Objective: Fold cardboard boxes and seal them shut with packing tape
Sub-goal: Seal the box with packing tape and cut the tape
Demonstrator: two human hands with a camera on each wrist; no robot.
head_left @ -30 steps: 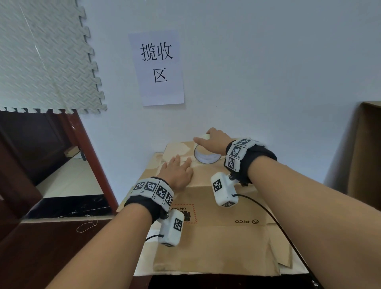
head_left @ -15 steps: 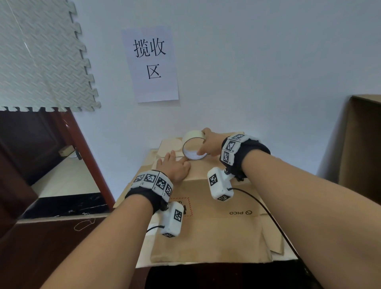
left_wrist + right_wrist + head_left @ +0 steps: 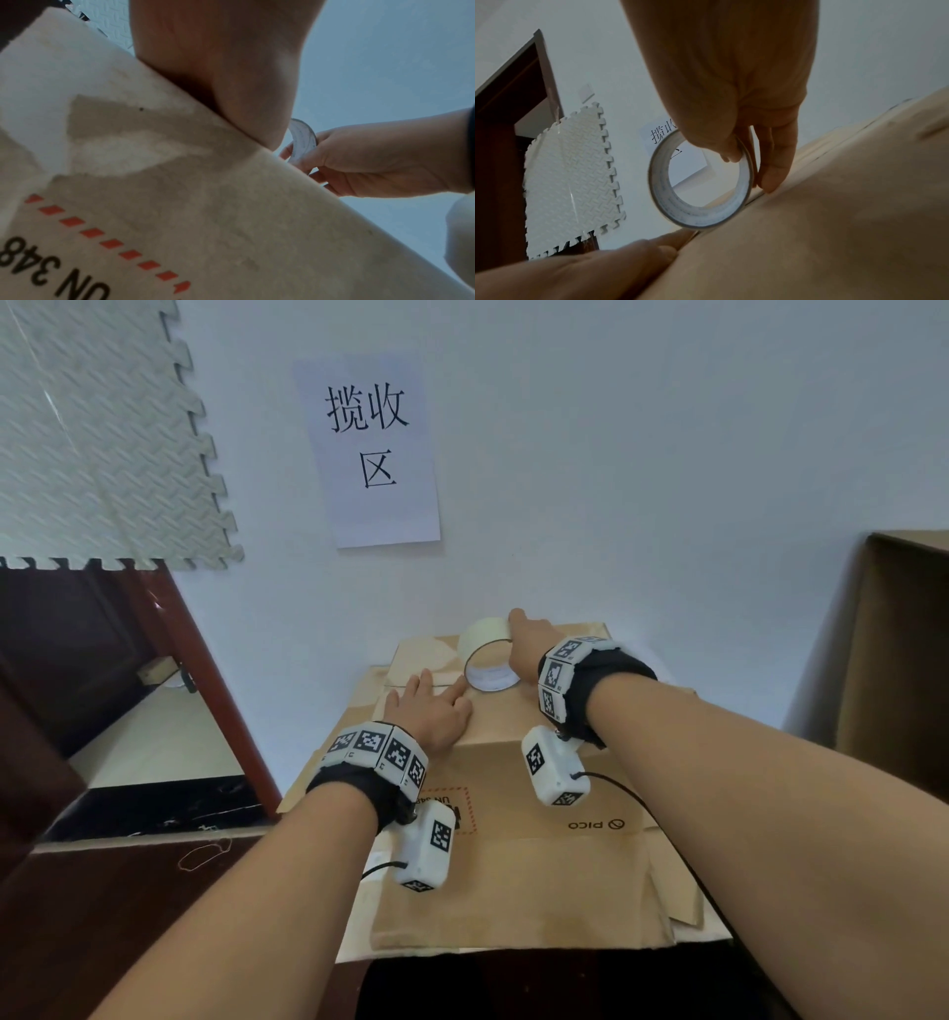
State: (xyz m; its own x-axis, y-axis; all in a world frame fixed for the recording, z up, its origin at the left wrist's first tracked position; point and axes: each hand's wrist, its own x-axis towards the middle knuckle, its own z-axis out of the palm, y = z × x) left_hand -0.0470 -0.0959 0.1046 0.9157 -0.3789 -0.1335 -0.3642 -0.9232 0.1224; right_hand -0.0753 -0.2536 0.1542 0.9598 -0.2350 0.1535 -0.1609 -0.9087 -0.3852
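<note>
Right hand: our right hand (image 3: pixel 529 643) pinches the tape roll (image 3: pixel 488 660), thumb inside the ring, fingers on its outer face.
Tape roll: we hold it on edge on top of the cardboard box (image 3: pixel 513 865), at the far end near the wall.
Left hand: our left hand (image 3: pixel 431 711) lies flat with fingers spread, pressing the box top just beside the roll.
Box: it sits on the surface.
Wall: we see a paper sign (image 3: pixel 369 449) and a foam mat (image 3: pixel 97 433).
</note>
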